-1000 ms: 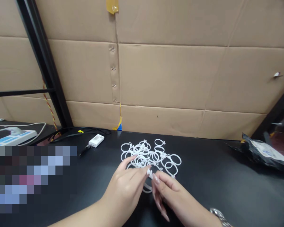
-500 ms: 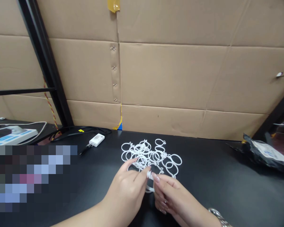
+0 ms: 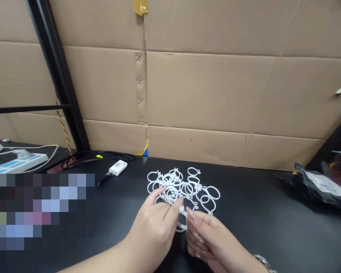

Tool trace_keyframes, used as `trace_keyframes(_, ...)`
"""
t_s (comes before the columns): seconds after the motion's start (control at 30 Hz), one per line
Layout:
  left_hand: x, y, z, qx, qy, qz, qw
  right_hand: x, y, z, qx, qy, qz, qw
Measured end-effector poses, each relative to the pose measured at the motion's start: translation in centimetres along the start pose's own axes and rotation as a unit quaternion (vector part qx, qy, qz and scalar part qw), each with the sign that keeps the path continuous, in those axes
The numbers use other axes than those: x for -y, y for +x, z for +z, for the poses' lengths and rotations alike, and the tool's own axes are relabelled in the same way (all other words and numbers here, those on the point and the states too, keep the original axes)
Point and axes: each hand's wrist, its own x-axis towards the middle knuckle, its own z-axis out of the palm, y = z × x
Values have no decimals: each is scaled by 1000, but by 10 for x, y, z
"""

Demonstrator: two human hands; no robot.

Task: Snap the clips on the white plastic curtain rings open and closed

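Between my two hands is a white plastic curtain ring, its lower arc showing under my fingers. My left hand pinches it from the left with thumb and forefinger, near a small white closure. From the right, my right hand grips it between thumb and curled fingers; its fingertips hide part of the ring. Just beyond my hands lies a loose heap of similar white rings, many with small eyelets, overlapping on the black table. My left hand's outstretched finger reaches over the heap's near edge.
A white charger plug with a black connector lies back left. Farther left is a power strip with cables. A black plastic package sits at the right. Cardboard walls the back, beside a black metal post.
The thumb of my right hand has shifted slightly away from my left fingers, exposing more of the ring's closure between them. The whole view has moved a little; the heap is unchanged.
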Motion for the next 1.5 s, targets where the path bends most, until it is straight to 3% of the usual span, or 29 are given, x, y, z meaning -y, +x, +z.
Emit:
trace_keyframes(0.4,0,-1,2,4,-27,-25,999,-4,-1,0,-7,50,-12,999)
trace_keyframes(0.6,1,5,-5,19,-146,-149,978,-12,3,0,15,39,-17,999)
trace_keyframes(0.67,-1,6,-7,21,-158,-160,974,-16,4,-1,40,18,-21,999)
trace_keyframes(0.83,-2,6,-7,3,-129,-92,987,-15,-1,0,49,-137,-65,987)
trace_keyframes(1.0,-4,5,-7,-17,-85,-44,995,-3,-9,6,29,-256,-52,965)
trace_keyframes(1.5,-4,8,-7,-27,-27,-12,999,-4,-6,3,-4,-228,-52,972)
